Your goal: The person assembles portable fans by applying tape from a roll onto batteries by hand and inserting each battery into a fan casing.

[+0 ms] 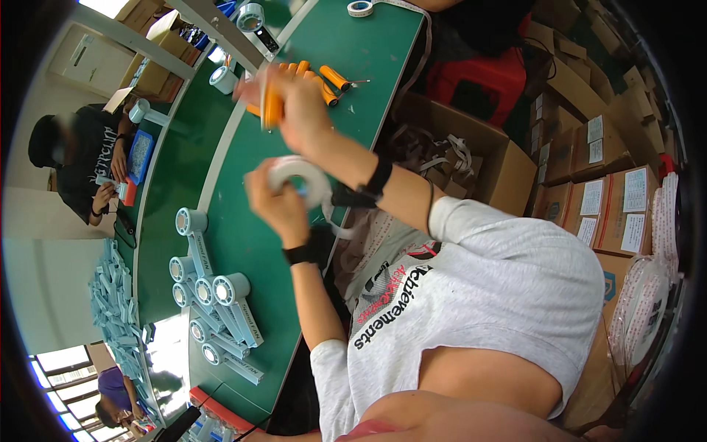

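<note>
My left hand is wrapped round a white roll of tape, whose loose strip hangs down beside my wrist. Farther over the green table, my right hand is blurred by motion and closed on an orange cylindrical battery. Several more orange batteries lie just beyond it, at least one with a short wire at its end. Which part of the battery my right fingertips touch is too smeared to tell.
Pale blue handheld fan bodies lie grouped on the green table. A second tape roll rests at the far end. Beside the table stand an open carton and a red stool. A co-worker sits across, beside a blue tray.
</note>
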A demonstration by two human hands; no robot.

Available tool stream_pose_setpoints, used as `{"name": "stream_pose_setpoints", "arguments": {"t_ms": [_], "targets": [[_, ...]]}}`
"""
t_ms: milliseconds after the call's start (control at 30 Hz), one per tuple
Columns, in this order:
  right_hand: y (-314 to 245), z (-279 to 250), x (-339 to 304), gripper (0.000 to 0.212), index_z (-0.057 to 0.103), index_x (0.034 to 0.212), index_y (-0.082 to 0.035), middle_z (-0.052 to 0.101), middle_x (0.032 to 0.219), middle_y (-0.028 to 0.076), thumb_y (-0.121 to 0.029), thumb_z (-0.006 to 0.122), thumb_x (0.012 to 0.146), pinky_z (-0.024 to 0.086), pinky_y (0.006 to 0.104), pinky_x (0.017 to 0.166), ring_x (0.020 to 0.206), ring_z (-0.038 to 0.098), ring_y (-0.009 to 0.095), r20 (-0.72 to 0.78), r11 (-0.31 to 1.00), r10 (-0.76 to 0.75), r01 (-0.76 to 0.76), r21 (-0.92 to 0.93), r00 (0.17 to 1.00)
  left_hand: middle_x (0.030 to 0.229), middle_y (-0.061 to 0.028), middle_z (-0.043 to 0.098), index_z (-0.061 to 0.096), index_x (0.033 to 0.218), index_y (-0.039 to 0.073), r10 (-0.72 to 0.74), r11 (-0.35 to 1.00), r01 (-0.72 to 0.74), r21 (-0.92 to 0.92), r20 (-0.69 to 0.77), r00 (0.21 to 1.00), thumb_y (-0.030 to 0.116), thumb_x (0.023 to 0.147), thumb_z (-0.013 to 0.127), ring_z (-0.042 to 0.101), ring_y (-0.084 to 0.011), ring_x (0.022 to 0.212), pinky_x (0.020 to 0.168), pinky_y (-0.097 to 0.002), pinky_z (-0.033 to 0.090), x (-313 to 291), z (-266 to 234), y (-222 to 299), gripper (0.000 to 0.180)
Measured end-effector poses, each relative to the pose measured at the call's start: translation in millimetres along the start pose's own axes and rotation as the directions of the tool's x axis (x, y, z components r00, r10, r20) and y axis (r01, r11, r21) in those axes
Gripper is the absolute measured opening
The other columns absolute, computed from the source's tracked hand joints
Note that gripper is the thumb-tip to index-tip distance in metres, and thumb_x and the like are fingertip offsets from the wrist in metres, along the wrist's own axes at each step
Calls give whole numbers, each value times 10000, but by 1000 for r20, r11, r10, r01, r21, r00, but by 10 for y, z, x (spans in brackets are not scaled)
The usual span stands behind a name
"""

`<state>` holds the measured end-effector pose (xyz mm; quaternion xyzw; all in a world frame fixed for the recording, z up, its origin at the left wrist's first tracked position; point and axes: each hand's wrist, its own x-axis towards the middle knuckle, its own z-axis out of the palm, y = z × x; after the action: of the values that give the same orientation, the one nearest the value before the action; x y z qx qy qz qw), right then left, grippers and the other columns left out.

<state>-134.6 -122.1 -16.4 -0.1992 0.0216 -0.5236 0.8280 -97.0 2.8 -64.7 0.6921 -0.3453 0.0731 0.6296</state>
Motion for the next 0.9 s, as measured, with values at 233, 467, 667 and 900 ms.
{"name": "stream_pose_setpoints", "arguments": {"t_ms": [233, 467, 667, 900], "targets": [[-1079, 162, -62, 418, 365, 1270, 36, 434, 1296, 195, -165, 470, 919, 226, 355, 1080, 1237, 392, 273, 371, 561, 307, 148, -815, 876, 1376, -197, 284, 369, 1312, 102, -228, 715, -146, 684, 425, 876, 63, 638, 688, 303, -424, 1226, 952, -507, 317, -25, -239, -245, 747], [-1175, -561, -210, 294, 629, 918, -1, 559, 891, 39, 28, 723, 641, 472, 246, 672, 780, 563, 140, 657, 234, 388, 620, -749, 647, 1356, -157, 356, 387, 1313, 153, -556, 261, -463, 847, 524, 645, 55, 528, 771, 292, -428, 1244, 985, -496, 283, 93, -1927, 12, 880], [-743, -216, -480, 306, 605, 912, -4, 550, 899, 47, 20, 718, 628, 455, 233, 666, 771, 553, 144, 705, 358, 449, 613, -705, 548, 1203, -175, 502, 481, 1218, 85, -587, 666, -64, 744, 575, 571, 15, 562, 737, 397, -397, 1164, 945, -368, 357, 321, -1646, 130, 707], [-186, -118, -824, 209, 543, 845, -2, 551, 902, 65, 50, 657, 678, 468, 254, 666, 758, 561, 177, 682, 532, 583, 427, -731, 442, 1180, -152, 519, 583, 1053, 32, -395, 707, 34, 706, 354, 848, 51, 604, 737, 421, -382, 1144, 948, -393, 360, -100, -1276, 17, 475]]}}
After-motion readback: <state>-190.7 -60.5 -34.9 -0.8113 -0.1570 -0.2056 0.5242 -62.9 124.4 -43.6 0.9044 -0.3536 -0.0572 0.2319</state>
